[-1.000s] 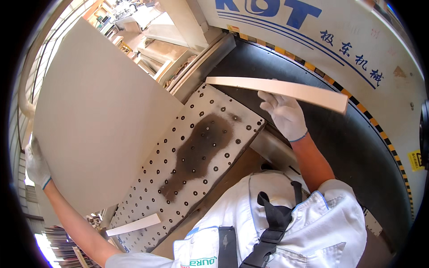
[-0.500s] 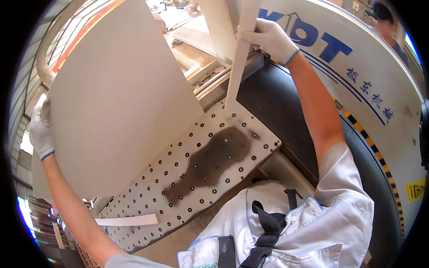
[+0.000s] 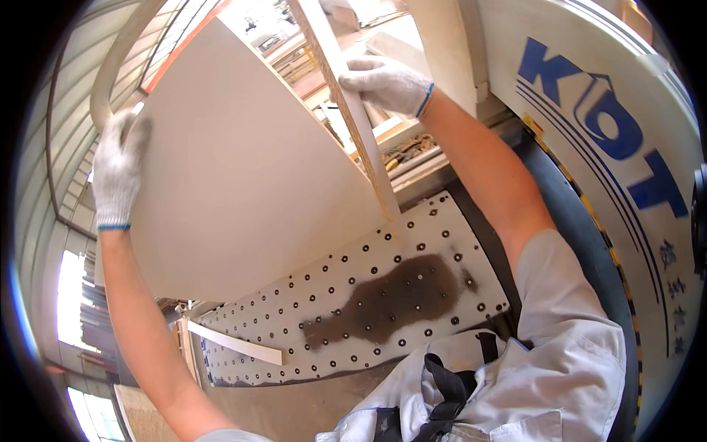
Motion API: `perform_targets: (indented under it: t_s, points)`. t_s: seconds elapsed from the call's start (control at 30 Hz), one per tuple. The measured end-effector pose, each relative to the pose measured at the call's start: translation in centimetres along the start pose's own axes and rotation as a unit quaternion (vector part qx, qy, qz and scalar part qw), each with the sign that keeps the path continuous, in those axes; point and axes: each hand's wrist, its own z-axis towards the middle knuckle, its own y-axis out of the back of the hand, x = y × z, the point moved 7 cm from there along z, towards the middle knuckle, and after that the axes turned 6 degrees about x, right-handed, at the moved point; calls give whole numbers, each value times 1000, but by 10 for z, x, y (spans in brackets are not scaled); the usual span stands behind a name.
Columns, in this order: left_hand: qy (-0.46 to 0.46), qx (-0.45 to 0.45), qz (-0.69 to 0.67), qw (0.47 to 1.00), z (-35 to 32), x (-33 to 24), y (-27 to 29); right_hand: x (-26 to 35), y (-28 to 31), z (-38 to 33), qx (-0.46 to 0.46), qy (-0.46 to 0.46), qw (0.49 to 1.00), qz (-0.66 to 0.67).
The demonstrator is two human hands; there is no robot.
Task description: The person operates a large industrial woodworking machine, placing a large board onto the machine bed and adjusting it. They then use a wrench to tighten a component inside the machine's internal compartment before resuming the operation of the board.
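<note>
Pale grey, the panel (image 3: 243, 169) is slanting along the worktop's (image 3: 335, 283) far side, left hand (image 3: 119, 173) touching its edge, grip unclear; right hand (image 3: 387, 85) is gripping the long strip (image 3: 361, 144), best kept from scraping the panel.

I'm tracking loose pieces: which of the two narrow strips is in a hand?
The raised strip, gripped by the right hand beside the large panel. The other strip lies on the dotted table with no hand on it.
</note>
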Motion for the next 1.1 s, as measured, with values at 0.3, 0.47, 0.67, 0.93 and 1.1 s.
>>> perform_targets:
  t_s: [0.3, 0.47, 0.67, 0.93, 1.1]
  points:
    - [35, 145, -164, 975, 117, -103, -50, -38, -14, 36, -1, -16, 990, 142]
    - [107, 205, -181, 956, 150, -98, -78, -43, 2, 45, 6, -6, 993, 119]
    - [100, 196, -179, 959, 163, -108, -83, -45, 2, 48, 9, 24, 991, 128]
    - [98, 165, -360, 913, 152, -98, -86, -66, 1, -41, 2, -155, 973, -171]
    - [53, 171, -374, 910, 151, -101, -80, -145, -1, -84, -21, -200, 955, -219]
